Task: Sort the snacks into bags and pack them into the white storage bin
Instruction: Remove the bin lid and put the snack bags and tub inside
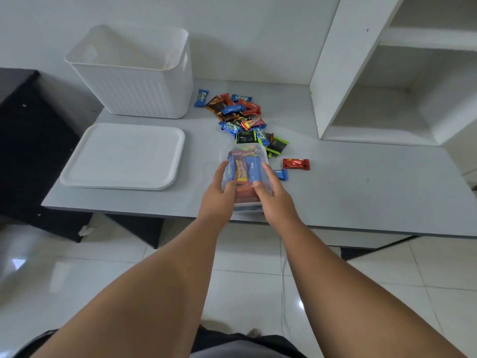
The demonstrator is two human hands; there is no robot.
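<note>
at centre frame, near the table's front edge: your left hand (219,195) and right hand (273,197), both gripping a clear container (245,174) tipped away from you, one hand on each side. inside it: blue, yellow and red snack packets.
just beyond the container's mouth, running toward the upper middle: a loose pile of snacks (242,117) in blue, red, green-black and brown wrappers, lying on the grey table (361,182).
right of the container: one red packet (296,164) lying apart from the pile, and a blue packet (281,174) just beside your right hand.
upper left: white storage bin (134,73), upright, nothing visible inside.
left of centre, in front of the bin: white lid (124,156), lying flat.
upper right: white shelf unit (343,73).
</note>
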